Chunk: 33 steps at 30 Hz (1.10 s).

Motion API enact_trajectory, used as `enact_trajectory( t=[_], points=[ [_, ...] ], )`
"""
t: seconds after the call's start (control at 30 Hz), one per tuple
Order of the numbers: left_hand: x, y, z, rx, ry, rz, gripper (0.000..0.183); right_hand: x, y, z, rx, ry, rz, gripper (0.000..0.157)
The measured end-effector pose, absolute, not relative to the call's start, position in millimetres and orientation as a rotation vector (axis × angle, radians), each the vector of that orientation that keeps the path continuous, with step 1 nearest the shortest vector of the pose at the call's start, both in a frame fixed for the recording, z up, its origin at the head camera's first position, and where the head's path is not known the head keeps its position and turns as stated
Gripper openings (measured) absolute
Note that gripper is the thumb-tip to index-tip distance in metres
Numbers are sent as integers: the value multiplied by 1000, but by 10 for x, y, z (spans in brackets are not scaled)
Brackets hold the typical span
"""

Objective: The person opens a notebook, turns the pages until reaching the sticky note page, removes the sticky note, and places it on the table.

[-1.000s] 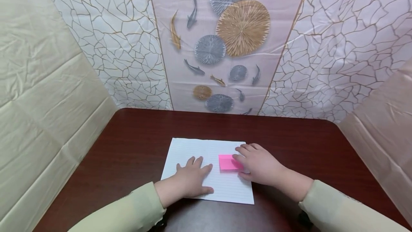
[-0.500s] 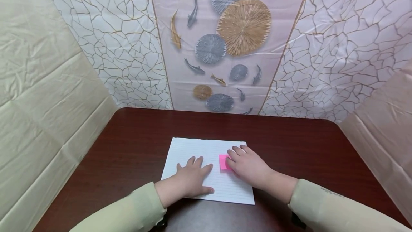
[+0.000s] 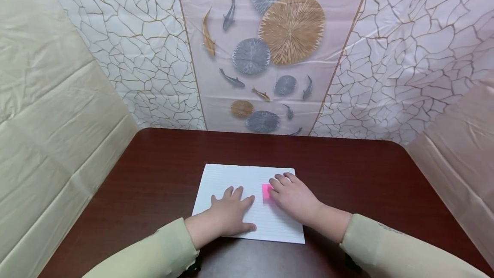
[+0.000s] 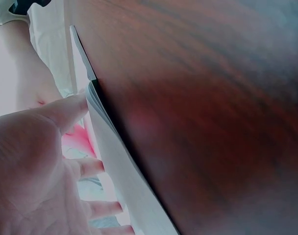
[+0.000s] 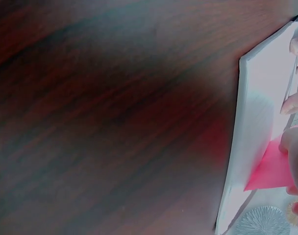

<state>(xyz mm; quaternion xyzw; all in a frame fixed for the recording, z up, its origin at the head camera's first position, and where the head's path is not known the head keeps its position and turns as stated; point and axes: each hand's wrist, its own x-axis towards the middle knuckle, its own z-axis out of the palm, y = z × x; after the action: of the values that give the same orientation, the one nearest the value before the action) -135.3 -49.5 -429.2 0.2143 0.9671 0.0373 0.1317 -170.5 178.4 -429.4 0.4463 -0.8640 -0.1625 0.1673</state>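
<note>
An open lined notebook (image 3: pixel 270 226) lies on the dark wooden table. My left hand (image 3: pixel 228 214) rests on its left page with fingers spread. In the left wrist view, the left thumb (image 4: pixel 70 110) reaches to the notebook's fold. On the right page is a pink sticky note (image 3: pixel 266 191), partly covered by my right hand (image 3: pixel 295 198). In the right wrist view, the sticky note (image 5: pixel 271 169) rises at a slant from the page, with the right thumb (image 5: pixel 291 142) on its near side and fingertips behind it. The right thumb is hidden in the head view.
The brown table (image 3: pixel 166 153) extends around the notebook on all sides. A patterned curtain (image 3: pixel 251 98) with fish and round leaf shapes hangs behind the table's far edge. Beige cloth (image 3: pixel 58 140) lines the left side, and more hangs at the right.
My right hand has moved left over the sticky note, covering more of it, and its thumb has tucked out of sight. The left hand stays in place on the page.
</note>
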Motion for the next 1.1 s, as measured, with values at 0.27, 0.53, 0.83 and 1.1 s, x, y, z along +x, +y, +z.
enact_trajectory(
  t=[0.27,0.53,0.83,1.1],
  points=[
    [-1356,-493,-4298,626,2804,106,80,-1704,1756,-4313,1194,-2510,-351,21],
    [-1364,-499,-4302,621,2796,124,79,-1743,1736,-4263,1020,-2616,-1,8],
    [-1364,-498,-4314,621,2796,115,79,-1775,1795,-4252,826,-2763,254,15],
    [-1355,-503,-4279,612,2778,126,80,-1806,1878,-4297,617,-2903,539,24]
  ],
)
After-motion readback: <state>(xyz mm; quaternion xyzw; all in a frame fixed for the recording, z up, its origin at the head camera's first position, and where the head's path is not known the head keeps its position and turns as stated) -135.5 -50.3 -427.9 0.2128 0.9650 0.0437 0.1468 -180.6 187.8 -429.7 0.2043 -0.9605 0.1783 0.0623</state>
